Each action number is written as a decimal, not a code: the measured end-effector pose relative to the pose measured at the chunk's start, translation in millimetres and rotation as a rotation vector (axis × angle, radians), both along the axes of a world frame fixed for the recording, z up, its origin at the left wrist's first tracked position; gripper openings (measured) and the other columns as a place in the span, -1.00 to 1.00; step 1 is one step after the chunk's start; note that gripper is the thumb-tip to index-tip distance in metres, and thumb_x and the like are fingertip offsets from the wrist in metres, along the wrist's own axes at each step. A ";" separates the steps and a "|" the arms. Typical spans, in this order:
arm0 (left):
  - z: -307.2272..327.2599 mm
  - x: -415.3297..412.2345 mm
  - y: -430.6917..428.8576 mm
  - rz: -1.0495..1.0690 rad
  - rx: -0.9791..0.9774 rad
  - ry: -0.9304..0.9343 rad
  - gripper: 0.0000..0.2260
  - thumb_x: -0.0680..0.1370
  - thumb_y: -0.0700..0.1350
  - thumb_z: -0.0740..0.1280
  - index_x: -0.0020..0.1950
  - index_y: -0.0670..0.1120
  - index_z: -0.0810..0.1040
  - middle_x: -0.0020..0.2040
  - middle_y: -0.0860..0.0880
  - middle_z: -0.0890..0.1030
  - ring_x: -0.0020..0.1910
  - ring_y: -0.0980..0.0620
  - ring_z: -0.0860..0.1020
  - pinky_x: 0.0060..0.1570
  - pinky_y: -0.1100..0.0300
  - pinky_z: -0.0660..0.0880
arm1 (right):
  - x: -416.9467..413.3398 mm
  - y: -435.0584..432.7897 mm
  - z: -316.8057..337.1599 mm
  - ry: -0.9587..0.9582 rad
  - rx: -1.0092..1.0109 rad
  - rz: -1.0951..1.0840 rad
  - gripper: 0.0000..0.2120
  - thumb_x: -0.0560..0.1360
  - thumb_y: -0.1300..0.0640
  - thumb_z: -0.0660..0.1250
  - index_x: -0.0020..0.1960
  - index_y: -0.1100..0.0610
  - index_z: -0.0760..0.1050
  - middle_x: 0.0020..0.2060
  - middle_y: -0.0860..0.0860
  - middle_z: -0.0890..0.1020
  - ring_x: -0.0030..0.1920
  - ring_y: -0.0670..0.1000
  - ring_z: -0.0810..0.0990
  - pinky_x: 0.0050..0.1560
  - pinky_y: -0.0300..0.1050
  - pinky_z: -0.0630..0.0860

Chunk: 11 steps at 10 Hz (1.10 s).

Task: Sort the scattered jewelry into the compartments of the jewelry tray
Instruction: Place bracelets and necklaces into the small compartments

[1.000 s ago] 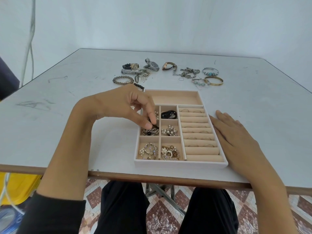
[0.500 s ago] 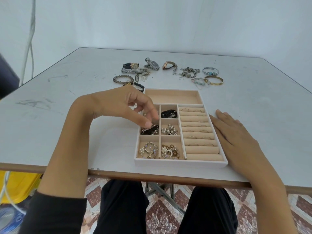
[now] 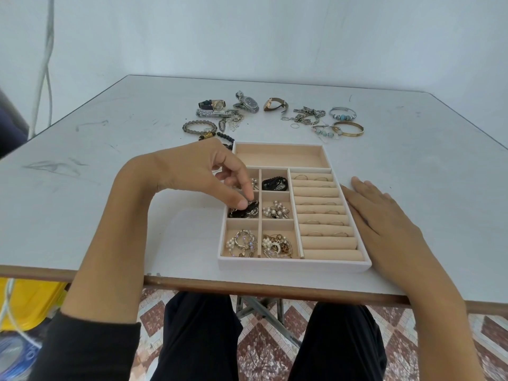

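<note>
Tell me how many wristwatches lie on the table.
3, in a row beyond the tray: black-strapped watch left, silver watch middle, brown-strapped watch right. The mesh band may be another.

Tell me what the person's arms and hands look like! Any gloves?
No gloves. The left hand and right hand are bare, with no rings or watch showing. A black sleeve covers the left upper arm; the right forearm is bare.

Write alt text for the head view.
The left hand pinches dark jewelry in a tray compartment; the right hand lies flat on the table beside the tray. Beyond it, watches and bracelets lie unsorted.
</note>
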<state>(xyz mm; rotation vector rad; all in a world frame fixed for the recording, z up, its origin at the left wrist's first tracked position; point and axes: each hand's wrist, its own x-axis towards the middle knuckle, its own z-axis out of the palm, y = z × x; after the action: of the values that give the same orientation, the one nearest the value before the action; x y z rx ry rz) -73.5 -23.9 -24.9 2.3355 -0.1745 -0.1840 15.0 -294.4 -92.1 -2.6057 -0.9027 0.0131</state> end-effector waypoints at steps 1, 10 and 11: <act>-0.7 0.0 -1.0 0.015 0.025 0.006 -0.80 0.28 0.09 0.57 -0.22 0.02 0.70 -0.29 -0.25 0.38 -0.28 -0.07 0.34 -0.15 0.27 0.29 | -0.3 0.2 0.2 -0.001 -0.002 0.002 -0.41 0.50 -0.15 -0.22 0.51 -0.17 0.13 0.54 -0.09 0.09 0.54 -0.11 -0.03 0.49 -0.18 -0.14; -0.2 0.7 -2.4 0.042 0.021 0.021 -0.87 0.37 -0.04 0.48 -0.21 -0.08 0.67 -0.41 -0.07 0.31 -0.37 0.10 0.33 -0.13 0.36 0.32 | -2.5 0.5 2.4 0.007 0.000 -0.006 -0.40 0.49 -0.16 -0.22 0.51 -0.18 0.13 0.54 -0.11 0.08 0.53 -0.14 -0.04 0.48 -0.21 -0.15; -1.2 1.6 -1.0 0.048 0.033 -0.007 -0.92 0.40 -0.11 0.50 -0.15 -0.02 0.64 -0.41 0.03 0.35 -0.35 0.10 0.37 0.05 0.14 0.39 | -2.8 0.5 2.8 0.006 0.000 -0.006 -0.40 0.49 -0.16 -0.22 0.51 -0.17 0.14 0.54 -0.10 0.08 0.54 -0.13 -0.04 0.48 -0.21 -0.15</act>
<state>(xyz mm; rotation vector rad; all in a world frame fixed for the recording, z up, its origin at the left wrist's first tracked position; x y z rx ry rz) -71.9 -24.8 -26.1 2.3707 -0.1190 -0.1561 12.2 -293.9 -89.3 -2.6071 -0.8924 0.0196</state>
